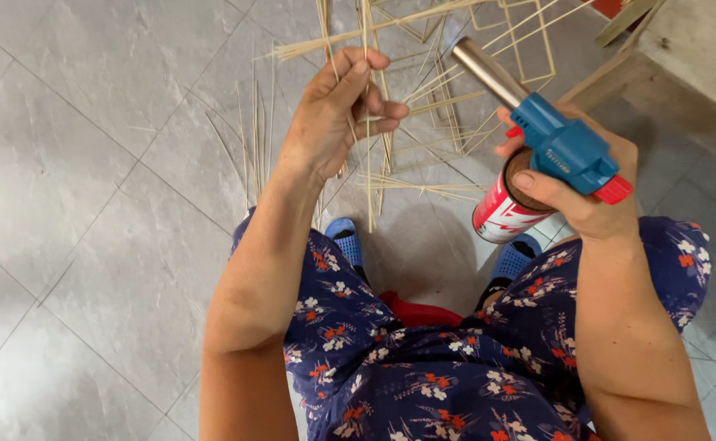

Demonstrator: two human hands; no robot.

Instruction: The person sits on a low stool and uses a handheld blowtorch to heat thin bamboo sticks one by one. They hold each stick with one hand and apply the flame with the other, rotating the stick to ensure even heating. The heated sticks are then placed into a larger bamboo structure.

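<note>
Left portion of the view: grey tiled floor (88, 163), with several loose bamboo slivers (252, 139) lying on it near the upper centre; too many overlap to count

Left hand (337, 110): raised, fingers closed round a thin bamboo strip (368, 163) that hangs upright, the thumb pressing it near the top. The strip crosses other splints of a bent bamboo frame (488, 49), which sits just beyond both hands at the top of the view

Right hand (574, 184): clenched round one gas canister (501, 212), red and white, fitted with one blue torch head (566, 147). The metal nozzle (488, 73) points up and left toward the frame, near the left fingers. No flame is visible

Below: two blue sandals (345, 241) on the floor, floral navy garment (423, 359) over the knees, a red seat edge (419, 312) between them. A wooden piece of furniture (684, 49) stands at the upper right

Risk assessment: if the torch is lit, the nozzle's closeness to the left fingers could burn them; dry splints could scorch or catch; loose slivers underfoot and the garment lie close below

Count: two hands, one torch, one canister, two sandals
</note>
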